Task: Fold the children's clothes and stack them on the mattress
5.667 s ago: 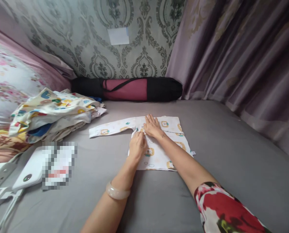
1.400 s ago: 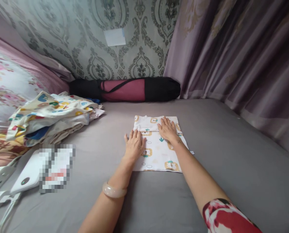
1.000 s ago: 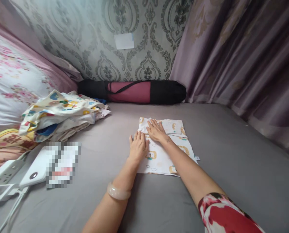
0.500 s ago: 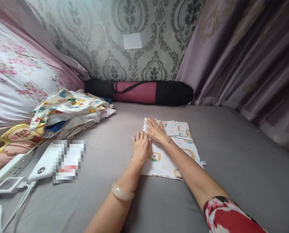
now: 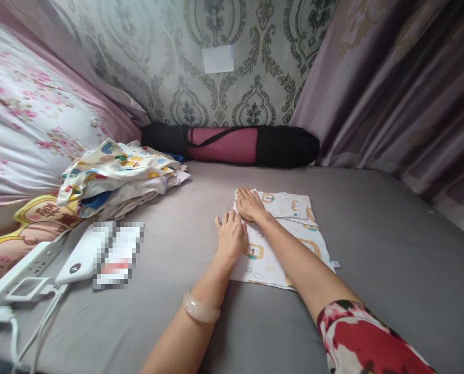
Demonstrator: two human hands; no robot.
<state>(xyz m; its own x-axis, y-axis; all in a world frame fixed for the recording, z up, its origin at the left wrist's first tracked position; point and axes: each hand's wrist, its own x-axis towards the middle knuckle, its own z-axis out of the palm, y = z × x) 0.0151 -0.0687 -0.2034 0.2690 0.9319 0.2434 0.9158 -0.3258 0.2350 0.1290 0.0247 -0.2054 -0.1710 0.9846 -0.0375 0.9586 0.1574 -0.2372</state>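
Observation:
A small white garment (image 5: 294, 228) printed with yellow and green figures lies folded into a rough rectangle on the grey bed sheet (image 5: 372, 249). My left hand (image 5: 229, 235) rests flat on the garment's left edge, fingers stretched out. My right hand (image 5: 249, 203) lies flat on its far left corner, fingers extended, just beyond the left hand. Both sleeves are folded in over the top of the garment. A pale bangle (image 5: 201, 310) sits on my left wrist.
A heap of colourful printed clothes (image 5: 115, 176) lies at the left. A black and pink rolled bag (image 5: 232, 145) lies along the patterned wall. A floral pillow (image 5: 25, 130), a white power strip (image 5: 17, 270) and a white device (image 5: 80, 259) sit at the left. Curtains (image 5: 403, 83) hang at the right.
The long left sleeve has been folded in over the garment. My right hand slid from the garment's top right to its top left corner; the left hand stayed on the left edge.

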